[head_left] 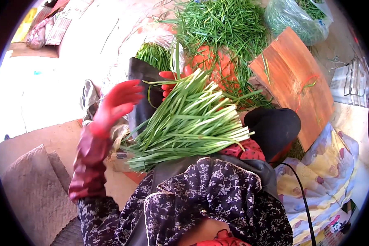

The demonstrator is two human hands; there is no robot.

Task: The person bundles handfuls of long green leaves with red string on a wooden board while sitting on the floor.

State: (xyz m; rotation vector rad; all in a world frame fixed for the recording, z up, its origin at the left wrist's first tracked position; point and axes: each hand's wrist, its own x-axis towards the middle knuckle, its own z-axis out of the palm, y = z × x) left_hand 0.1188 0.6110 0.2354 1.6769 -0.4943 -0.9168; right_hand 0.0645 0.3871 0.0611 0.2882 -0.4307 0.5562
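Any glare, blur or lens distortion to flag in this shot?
Head view: glare washes out the pale floor at left; the gloved left hand looks slightly soft, possibly from motion; green stalks read clearer; fisheye bows the wooden board's outer edge, with a black border around the picture.

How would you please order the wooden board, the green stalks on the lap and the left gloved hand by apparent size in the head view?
1. Green stalks on the lap
2. Wooden board
3. Left gloved hand
The stalks seem nearer the camera, so true sizes of the first two are unsure.
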